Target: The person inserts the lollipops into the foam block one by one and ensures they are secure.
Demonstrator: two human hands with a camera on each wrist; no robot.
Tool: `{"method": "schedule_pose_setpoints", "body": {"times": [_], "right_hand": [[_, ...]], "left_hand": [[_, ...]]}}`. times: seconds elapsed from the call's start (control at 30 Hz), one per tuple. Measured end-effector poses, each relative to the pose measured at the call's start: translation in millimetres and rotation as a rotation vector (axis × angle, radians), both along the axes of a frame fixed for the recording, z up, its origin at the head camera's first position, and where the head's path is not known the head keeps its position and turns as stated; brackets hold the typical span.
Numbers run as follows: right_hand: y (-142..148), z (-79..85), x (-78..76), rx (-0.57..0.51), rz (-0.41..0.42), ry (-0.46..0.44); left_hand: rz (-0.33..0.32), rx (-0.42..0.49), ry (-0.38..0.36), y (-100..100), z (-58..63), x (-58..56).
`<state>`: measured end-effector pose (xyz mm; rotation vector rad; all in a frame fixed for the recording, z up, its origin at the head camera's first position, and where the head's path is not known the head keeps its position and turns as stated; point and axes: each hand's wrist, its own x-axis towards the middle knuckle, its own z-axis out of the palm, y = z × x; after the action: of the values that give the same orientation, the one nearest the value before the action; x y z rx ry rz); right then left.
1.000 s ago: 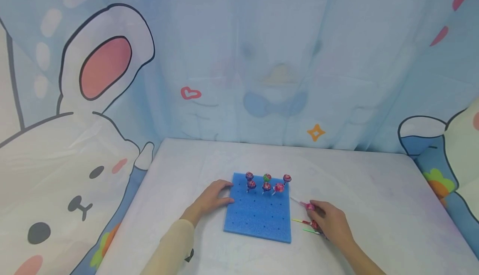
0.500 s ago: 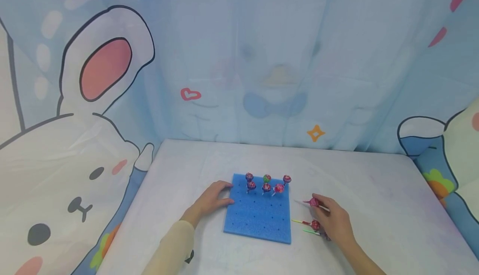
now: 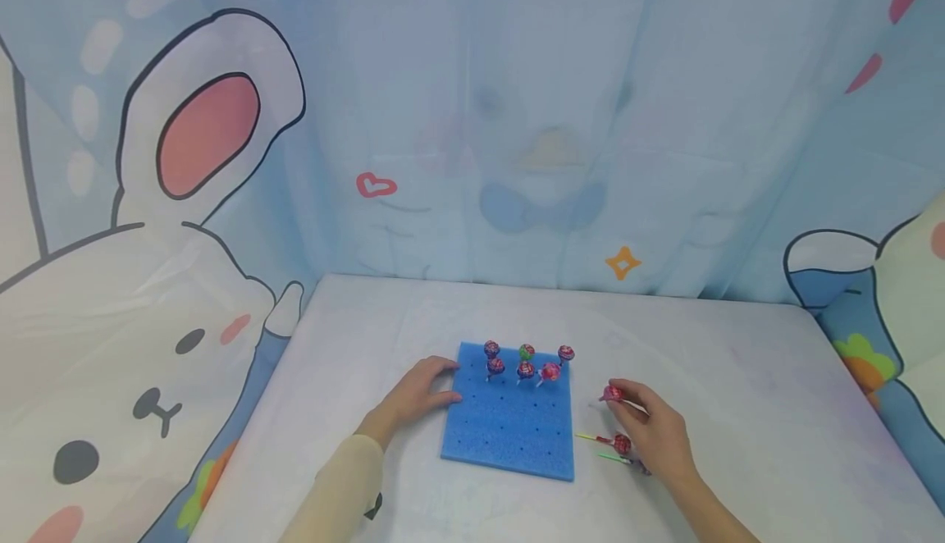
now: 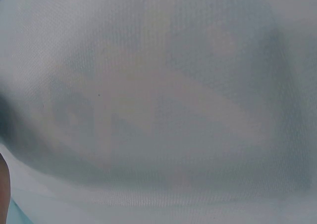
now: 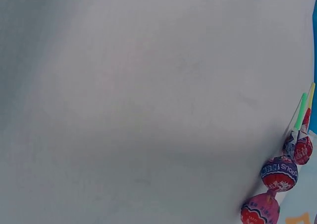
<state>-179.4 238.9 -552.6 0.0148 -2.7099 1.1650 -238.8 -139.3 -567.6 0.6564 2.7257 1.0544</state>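
My right hand (image 3: 657, 432) pinches a pink-wrapped lollipop (image 3: 612, 393) by its round head, right of a blue foam board (image 3: 509, 428). The stick points down and left, pale against the table. My left hand (image 3: 415, 391) rests at the board's left edge, thumb and fingers spread against it. Several wrapped lollipops stand in the back rows of holes, among them a pink one (image 3: 550, 371) and a green one (image 3: 527, 352). Beneath my right hand lie a red lollipop (image 3: 622, 444) with a yellow stick and a dark-wrapped lollipop (image 3: 644, 467), partly hidden.
The white-covered table (image 3: 775, 412) reaches back to a blue cartoon curtain (image 3: 546, 75). Beside my left sleeve lies a small dark object (image 3: 374, 506). In the right wrist view, wrapped lollipops, including a purple-and-red one (image 5: 280, 173), line the lower right; the left wrist view shows mostly pale cloth.
My right hand has lifted the pink lollipop up and back from the others, and its stick has tipped from pointing left to pointing downward. My left hand and the board stay put.
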Motion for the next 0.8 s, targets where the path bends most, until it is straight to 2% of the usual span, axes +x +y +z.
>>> {"method": "schedule_pose_setpoints", "body": {"times": [0.2, 0.43, 0.8], "right_hand": [[-3.2, 0.9, 2.7, -0.002, 0.002, 0.034], [-9.7, 5.0, 4.4, 0.001, 0.013, 0.020], [-25.5, 12.9, 8.3, -0.074, 0.078, 0.008]], "left_hand": [[-0.003, 0.000, 0.004, -0.4, -2.2, -1.3], [0.003, -0.005, -0.003, -0.2, -2.9, -1.5], [0.006, -0.019, -0.012, 0.1, -2.8, -2.1]]}}
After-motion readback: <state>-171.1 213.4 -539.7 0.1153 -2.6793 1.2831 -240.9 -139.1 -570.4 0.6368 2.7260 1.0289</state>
